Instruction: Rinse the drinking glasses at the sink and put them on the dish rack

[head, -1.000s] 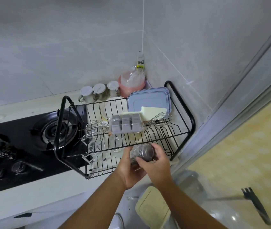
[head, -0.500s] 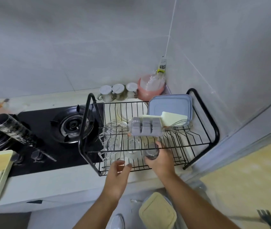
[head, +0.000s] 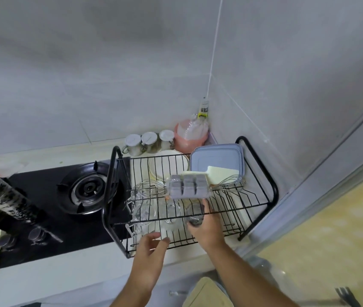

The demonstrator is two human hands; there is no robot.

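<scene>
- Two hands are in view over the front of the dish rack [head: 263, 173], a black wire frame standing on the counter in the wall corner.
- One drinking glass [head: 195, 212] is in the right hand [head: 209, 229], whose fingers curl round it with the thumb lying up its side. The glass sits low over the rack's front middle wires, and whether it rests on them I cannot tell.
- One left hand [head: 149, 251] holds nothing, its fingers loosely spread at the rack's front edge.
- At least two more clear pieces stand on the rack just left of the held glass: a handled glass mug [head: 142, 210] and a second glass [head: 171, 214]. They overlap, so an exact count is unclear.
- Two wire whisks lie across the rack, one on the left [head: 147, 188] and one on the right [head: 229, 185].
- One grey moulded tray [head: 188, 187] lies between the whisks, just behind the held glass and close to the right thumb.
- One white plate [head: 167, 165], one stack of blue-grey lids [head: 218, 157] and one pale flat board [head: 222, 173] fill the back of the rack.
- Three lidded jars [head: 149, 140] stand in a row behind the rack, beside one pink container [head: 190, 136] and one yellow-labelled bottle [head: 203, 108] in the corner.
- One gas burner [head: 88, 191] lies left of the rack, with two knobs [head: 34, 234] in front of it and one patterned cylinder [head: 7, 200] farther left.
- One fork [head: 346, 295] shows at the lower right.
</scene>
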